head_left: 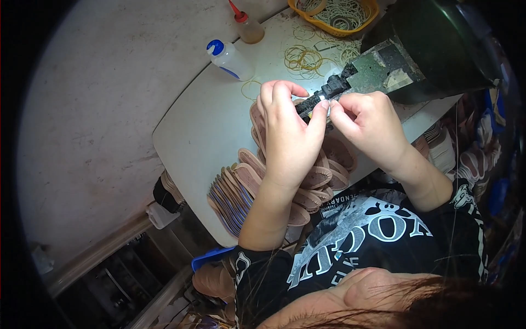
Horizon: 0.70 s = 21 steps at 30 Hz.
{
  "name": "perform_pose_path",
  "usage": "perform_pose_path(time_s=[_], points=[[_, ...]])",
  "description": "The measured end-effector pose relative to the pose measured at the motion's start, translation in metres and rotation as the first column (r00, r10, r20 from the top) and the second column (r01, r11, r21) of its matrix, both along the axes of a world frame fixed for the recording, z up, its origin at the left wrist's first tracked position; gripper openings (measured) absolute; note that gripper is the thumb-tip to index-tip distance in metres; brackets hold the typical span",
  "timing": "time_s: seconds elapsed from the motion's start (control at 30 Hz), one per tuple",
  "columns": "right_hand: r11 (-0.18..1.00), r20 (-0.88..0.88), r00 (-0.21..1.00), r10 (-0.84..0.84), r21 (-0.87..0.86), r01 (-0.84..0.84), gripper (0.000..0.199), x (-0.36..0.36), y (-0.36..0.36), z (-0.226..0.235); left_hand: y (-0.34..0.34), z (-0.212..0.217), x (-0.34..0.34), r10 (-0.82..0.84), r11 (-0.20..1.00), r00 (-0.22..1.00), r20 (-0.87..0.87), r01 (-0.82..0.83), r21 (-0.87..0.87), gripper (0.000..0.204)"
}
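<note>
My two hands meet at a narrow dark metal arm (335,86) that sticks out from a green machine plate. My left hand (287,129) is curled around the near side of this arm, thumb against it. What it grips is hidden behind the fingers. Close beside the left thumb, the thumb and fingertips of my right hand (368,118) are pinched together; whatever is between them is too small to make out. Below and beside the hands lie many pinkish-brown, oval-edged pieces (318,178), overlapping in piles. Another row of thin pieces (227,194) stands stacked at the table's near left.
A blue-capped white bottle (233,60) and a red-nozzled bottle (249,30) stand at the back left. Loose rubber bands (302,59) lie near a yellow basket (359,24) of more bands. A large dark green rounded body (438,44) stands far right. The white table (186,134) borders a wall.
</note>
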State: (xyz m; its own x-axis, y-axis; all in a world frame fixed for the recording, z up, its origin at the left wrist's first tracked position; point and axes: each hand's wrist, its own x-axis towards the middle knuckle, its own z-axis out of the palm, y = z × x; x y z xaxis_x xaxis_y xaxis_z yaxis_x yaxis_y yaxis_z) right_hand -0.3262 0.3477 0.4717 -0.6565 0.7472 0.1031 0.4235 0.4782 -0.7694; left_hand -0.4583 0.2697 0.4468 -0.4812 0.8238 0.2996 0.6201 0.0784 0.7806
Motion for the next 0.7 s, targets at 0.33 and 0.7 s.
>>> perform_pose_path(time_s=[0.33,0.7], points=[[0.985,0.293,0.956,-0.015,0.17,-0.036,0.038,-0.001,0.001,0.005,-0.025,-0.002,0.02,0.176,0.973,0.955,-0.239,-0.133,0.186,0.027],[0.977,0.147,0.976,0.158,-0.169,-0.133,0.034,0.042,-0.012,0.006,-0.031,-0.007,0.045,0.03,0.995,0.889,-0.457,-0.069,-0.07,0.051]])
